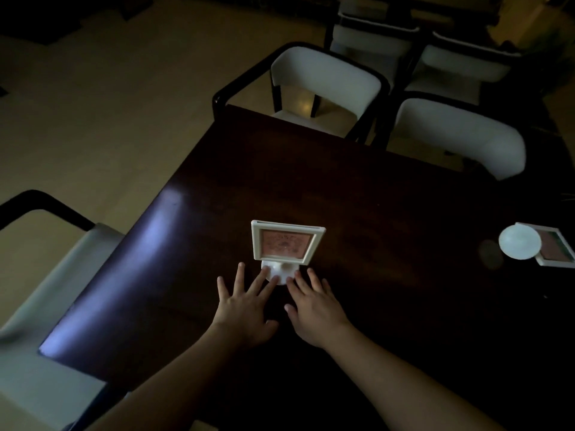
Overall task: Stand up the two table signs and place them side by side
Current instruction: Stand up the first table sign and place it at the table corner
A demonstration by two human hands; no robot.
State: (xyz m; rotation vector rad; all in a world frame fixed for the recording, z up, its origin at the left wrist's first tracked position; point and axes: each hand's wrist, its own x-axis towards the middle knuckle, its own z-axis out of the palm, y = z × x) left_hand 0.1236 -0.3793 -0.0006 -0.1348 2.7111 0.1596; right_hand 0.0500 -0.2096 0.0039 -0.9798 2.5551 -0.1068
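One white-framed table sign [286,242] with a pink card stands upright on its round white base in the middle of the dark table [389,197]. My left hand [245,306] and my right hand [314,309] lie flat with fingers spread just in front of it, fingertips touching the base. The second table sign [550,250] lies flat at the table's right edge, its round base [520,241] turned toward me.
White-cushioned chairs with dark frames stand at the far side [326,79], far right [460,135] and near left [56,275]. The table's left edge [149,219] runs diagonally beside a pale floor.
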